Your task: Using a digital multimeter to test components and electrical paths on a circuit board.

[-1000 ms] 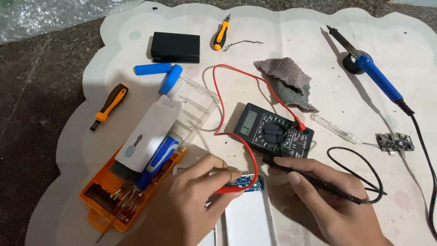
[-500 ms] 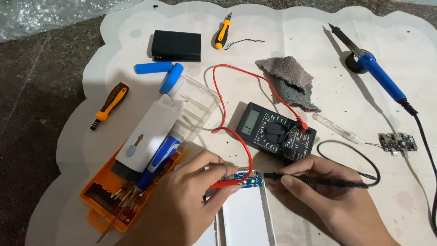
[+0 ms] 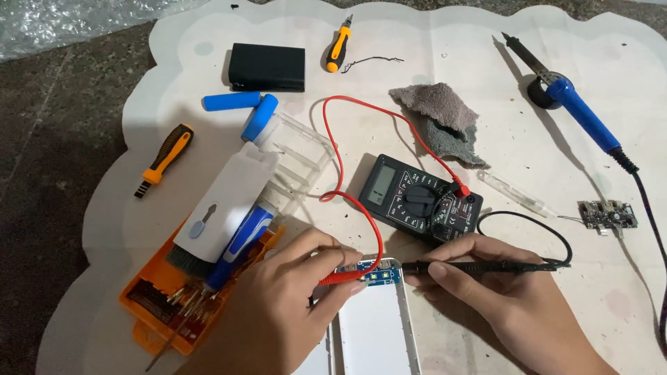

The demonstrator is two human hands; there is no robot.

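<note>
Head view: the left hand (image 3: 278, 305) pinches a red probe (image 3: 340, 279) between thumb and fingers. Its tip rests on a small blue board (image 3: 368, 273) at the top of a white case (image 3: 375, 326). The case lies low on the white mat (image 3: 208, 83), between the two hands.

The right hand (image 3: 500, 298) pinches a black probe (image 3: 472, 266). Its tip points at the same blue board from the other side.

A red wire (image 3: 347, 132) and a black wire (image 3: 549, 232) run back to a black meter (image 3: 420, 198), which lies just above the hands.

An orange tool box (image 3: 174, 298) sits to the left. A grey rag (image 3: 441, 114) lies above the meter. A blue soldering iron (image 3: 580, 111) rests far to the right.
</note>
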